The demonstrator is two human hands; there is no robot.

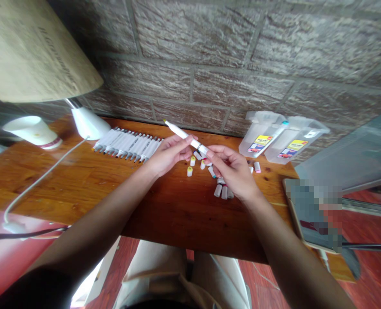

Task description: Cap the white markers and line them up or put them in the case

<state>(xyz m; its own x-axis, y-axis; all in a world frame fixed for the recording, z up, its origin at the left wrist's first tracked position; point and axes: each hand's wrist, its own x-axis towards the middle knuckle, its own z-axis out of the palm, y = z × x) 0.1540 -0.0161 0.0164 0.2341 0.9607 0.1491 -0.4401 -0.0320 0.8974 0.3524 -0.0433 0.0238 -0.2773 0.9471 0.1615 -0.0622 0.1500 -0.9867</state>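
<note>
A white marker [178, 131] with a yellowish tip slants up to the left between my hands, above the table. My left hand [171, 155] is closed around its barrel. My right hand [231, 169] pinches the lower right end, where a whitish cap [203, 149] seems to sit; the fingers partly hide it. Loose marker caps lie beneath and around my hands: a yellow-topped cap [189, 171], a pink-ended cap [257, 167] and several grey-white caps [224, 192]. Left of my hands, several uncapped markers [126, 145] lie side by side in a row, tips toward me.
Two clear plastic holders [282, 139] stand at the back right, one with a blue-ended marker [274, 135] in it. A tablet [309, 214] lies at the right edge. At left are a lamp [87, 123], its cord [45, 171] and a tilted paper cup [32, 131]. Behind is a brick wall [197, 38].
</note>
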